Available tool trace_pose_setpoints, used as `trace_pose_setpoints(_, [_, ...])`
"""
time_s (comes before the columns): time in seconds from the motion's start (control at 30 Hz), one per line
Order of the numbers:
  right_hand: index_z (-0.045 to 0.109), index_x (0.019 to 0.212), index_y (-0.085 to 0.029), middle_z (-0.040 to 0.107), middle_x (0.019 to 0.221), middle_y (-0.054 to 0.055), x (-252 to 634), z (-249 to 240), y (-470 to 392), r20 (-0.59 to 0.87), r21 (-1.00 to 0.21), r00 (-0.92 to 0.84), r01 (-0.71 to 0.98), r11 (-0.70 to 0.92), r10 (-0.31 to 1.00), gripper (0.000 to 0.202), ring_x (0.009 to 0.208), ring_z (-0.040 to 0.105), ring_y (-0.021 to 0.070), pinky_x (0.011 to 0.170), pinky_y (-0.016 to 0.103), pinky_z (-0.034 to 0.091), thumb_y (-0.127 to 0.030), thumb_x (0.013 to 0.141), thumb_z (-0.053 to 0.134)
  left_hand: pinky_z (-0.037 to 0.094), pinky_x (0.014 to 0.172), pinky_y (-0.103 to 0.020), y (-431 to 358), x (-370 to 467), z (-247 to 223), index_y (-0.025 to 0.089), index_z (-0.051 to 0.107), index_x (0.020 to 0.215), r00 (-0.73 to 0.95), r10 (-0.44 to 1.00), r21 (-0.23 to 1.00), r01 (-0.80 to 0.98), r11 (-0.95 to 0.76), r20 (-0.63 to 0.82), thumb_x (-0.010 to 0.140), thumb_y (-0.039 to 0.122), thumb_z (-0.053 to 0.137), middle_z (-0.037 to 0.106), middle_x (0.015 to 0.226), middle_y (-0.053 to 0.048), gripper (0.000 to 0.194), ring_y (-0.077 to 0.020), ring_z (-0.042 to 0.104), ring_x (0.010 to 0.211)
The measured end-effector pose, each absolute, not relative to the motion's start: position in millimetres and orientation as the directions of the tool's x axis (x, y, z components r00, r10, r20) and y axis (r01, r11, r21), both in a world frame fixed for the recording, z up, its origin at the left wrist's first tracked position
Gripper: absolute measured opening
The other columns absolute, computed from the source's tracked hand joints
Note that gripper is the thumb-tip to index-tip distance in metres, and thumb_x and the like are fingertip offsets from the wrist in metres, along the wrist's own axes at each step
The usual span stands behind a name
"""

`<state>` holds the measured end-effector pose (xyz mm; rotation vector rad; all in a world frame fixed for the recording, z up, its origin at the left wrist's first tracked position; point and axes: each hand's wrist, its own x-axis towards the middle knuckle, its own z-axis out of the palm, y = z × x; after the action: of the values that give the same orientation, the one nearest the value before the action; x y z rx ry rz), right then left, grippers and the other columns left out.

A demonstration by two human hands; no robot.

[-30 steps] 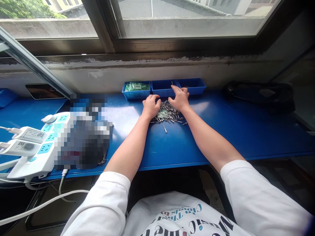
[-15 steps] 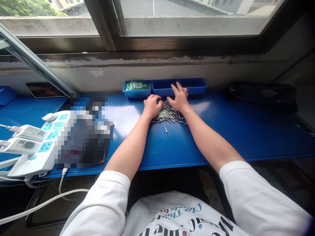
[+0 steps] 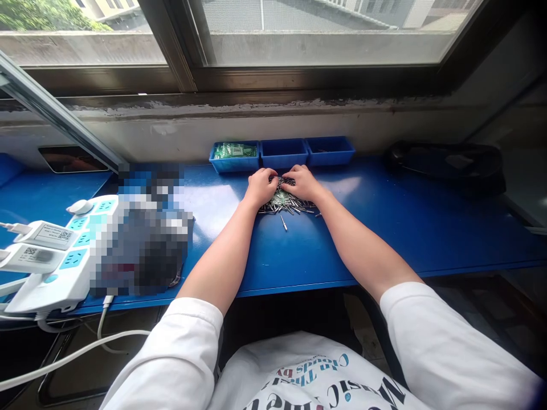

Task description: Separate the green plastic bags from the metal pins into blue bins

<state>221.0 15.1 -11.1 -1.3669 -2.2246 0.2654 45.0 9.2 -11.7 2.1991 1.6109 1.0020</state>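
Behind the workplace, a dark-framed window (image 3: 183, 62) stood above a pale wall with a chipped ledge, and a blue tabletop (image 3: 299, 256) extended below it. Three blue bins stood side by side near the wall. The left bin (image 3: 235, 166) contained green-and-clear packets (image 3: 235, 150); the middle bin (image 3: 284, 164) showed a bare blue interior; the right bin (image 3: 331, 160) held a few small dark pieces, too small to identify.

In front of the bins, a loose pile of slender metal pins (image 3: 294, 206) lay on the tabletop, with a greenish patch (image 3: 280, 197) visible among them. One single pin (image 3: 284, 223) lay apart, on the side of the pile nearer the person.

The left hand (image 3: 261, 187) was curled at the left edge of the pile, its thumb toward the right hand (image 3: 302, 183). The right hand reached over the far right part of the pile, fingers bent and directed inward. Whether either hand gripped a pin could not be told, the fingertips being partly hidden.

At the left, a white power strip (image 3: 64, 287) carried two white adapters (image 3: 52, 234), beside a pixelated area. A flat dark-faced device (image 3: 72, 159) leaned near the wall; a black object (image 3: 448, 167) lay at the far right.
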Motion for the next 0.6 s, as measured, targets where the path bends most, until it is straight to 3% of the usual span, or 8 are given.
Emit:
trace_pose_setpoints(0.3, [0.077, 0.090, -0.016, 0.068, 0.091, 0.009, 221.7, -14.9, 19.8, 0.395, -0.437, -0.404, 0.708, 0.555, 0.825, 0.021, 0.089, 0.057, 0.0236, 0.090, 0.038, 0.045, -0.032, 0.080, 0.068, 0.048, 0.089, -0.034, 11.6, 42.4, -14.6, 0.020, 0.071, 0.093, 0.192, 0.897, 0.521, 0.758, -0.393, 0.398, 0.083, 0.026, 0.054, 0.072, 0.100, -0.005, 0.020, -0.0220, 0.065, 0.096])
trace_pose_setpoints(0.6, [0.073, 0.081, -0.016, 0.067, 0.089, 0.008, 219.1, -8.9, 16.5, 0.368, -0.475, -0.393, 0.699, 0.534, 0.843, 0.011, 0.091, 0.059, 0.0237, 0.085, 0.037, 0.047, -0.026, 0.079, 0.068, 0.048, 0.090, -0.035, 10.3, 42.1, -14.0, 0.021, 0.072, 0.090, 0.203, 0.891, 0.521, 0.750, -0.408, 0.405, 0.081, 0.023, 0.055, 0.073, 0.099, -0.005, 0.020, -0.0220, 0.065, 0.096])
